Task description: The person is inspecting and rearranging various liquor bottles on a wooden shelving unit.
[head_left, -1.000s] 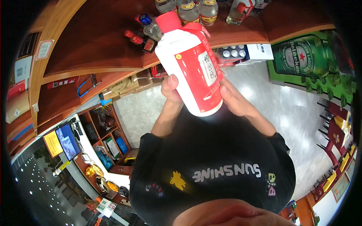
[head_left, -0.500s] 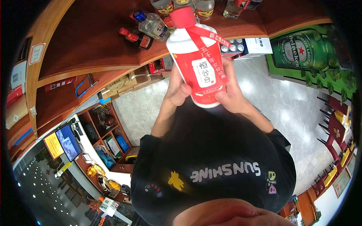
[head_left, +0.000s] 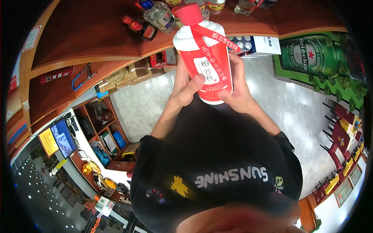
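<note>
Between my two hands I hold a white bottle (head_left: 211, 72) with a red label, a red cap and a red ribbon running down from its neck. It leans slightly, cap toward the shelf. My left hand (head_left: 185, 90) grips its left side, the thumb lying across the front label. My right hand (head_left: 237, 93) clasps the lower right side, thumb near the base; the other fingers are partly behind the bottle. Just beyond the cap, a clear bottle with a blue cap (head_left: 161, 17) and a small dark bottle with a red cap (head_left: 145, 30) are on the wooden shelf (head_left: 97, 35).
Below the shelf are cardboard boxes (head_left: 120, 77) and a pack of cans (head_left: 243, 42). A green poster panel (head_left: 318, 58) stands at the right. At the left is a counter with a monitor (head_left: 63, 138) and cubbyholes (head_left: 105, 132). Dark red chairs (head_left: 342, 136) line the far right.
My left thumb has moved up from the bottle's edge onto its front label. The bottle has shifted up slightly in view and its base is a little higher. Both hands still hold it.
</note>
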Tool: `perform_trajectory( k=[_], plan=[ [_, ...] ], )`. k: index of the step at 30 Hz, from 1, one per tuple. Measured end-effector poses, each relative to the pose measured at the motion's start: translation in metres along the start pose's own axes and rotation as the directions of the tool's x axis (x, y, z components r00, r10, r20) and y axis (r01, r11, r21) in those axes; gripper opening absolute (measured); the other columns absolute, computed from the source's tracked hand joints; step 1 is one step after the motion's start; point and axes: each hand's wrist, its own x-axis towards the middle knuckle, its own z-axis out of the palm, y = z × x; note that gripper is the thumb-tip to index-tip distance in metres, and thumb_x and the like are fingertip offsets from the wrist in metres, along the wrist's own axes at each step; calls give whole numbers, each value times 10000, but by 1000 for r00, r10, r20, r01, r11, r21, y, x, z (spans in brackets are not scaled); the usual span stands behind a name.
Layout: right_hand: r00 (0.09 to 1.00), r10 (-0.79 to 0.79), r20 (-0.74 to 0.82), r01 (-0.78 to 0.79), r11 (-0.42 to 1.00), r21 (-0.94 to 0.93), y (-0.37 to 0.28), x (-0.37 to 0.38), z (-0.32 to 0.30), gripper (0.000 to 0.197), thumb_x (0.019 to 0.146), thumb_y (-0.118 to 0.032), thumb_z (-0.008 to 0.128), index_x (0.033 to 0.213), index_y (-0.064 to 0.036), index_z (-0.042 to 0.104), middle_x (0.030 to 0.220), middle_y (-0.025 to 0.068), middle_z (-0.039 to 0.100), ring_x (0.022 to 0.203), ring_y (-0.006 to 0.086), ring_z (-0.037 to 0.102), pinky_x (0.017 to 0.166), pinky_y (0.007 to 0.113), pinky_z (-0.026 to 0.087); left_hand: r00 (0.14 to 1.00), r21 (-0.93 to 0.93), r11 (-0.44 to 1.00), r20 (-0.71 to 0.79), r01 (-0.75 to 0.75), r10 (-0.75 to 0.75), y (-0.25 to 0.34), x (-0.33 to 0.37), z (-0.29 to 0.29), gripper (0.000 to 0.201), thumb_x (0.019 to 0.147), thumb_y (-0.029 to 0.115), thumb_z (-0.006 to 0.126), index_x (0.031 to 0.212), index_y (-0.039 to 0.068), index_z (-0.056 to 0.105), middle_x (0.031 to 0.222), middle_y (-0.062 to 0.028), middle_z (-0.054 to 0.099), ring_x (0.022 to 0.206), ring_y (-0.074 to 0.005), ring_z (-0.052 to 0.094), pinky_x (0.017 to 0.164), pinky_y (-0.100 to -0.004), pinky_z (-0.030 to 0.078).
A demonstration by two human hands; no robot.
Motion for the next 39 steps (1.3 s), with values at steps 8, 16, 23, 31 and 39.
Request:
perform_trajectory(
  k=[8,16,23,31,39],
  plan=[
    [999,24,-23,-24,1000,13,-8,1,-1,825,844,-375,687,1395,23,218,1308,190,393,1257,263,394,1083,408,305,996,-71,997,-89,-22,16,5,5,13,676,993,489,440,1413,-27,319,1329,-127,490,1219,-189,481,1036,-340,368],
    [998,57,-15,-58,998,-31,-15,1,-4,743,947,-476,492,1410,37,220,1349,208,389,1290,272,381,1089,416,287,986,-174,984,-151,38,-65,6,8,18,550,1024,415,405,1380,-4,379,1283,-110,532,1165,-171,517,1004,-320,394],
    [992,117,46,-120,989,81,-26,1,-12,714,963,-518,419,1411,16,262,1339,196,408,1278,250,401,1046,390,324,965,-269,962,-232,56,-121,23,16,25,514,1023,473,380,1265,33,495,1195,-108,621,1038,-168,638,903,-332,518],
    [963,-216,-162,212,976,-45,-36,10,-43,411,955,-240,555,1259,31,496,841,40,541,753,79,489,680,233,413,953,-498,825,11,267,-301,49,27,33,555,996,504,450,1278,28,491,1179,-108,632,1049,-159,645,910,-316,525],
    [940,-231,-251,223,973,-60,-44,11,-42,342,952,-165,571,1236,1,477,863,21,556,789,55,515,708,221,414,951,-411,858,114,307,-286,42,36,50,637,975,559,449,1336,34,439,1259,-111,585,1145,-174,603,962,-346,507]
  ],
)
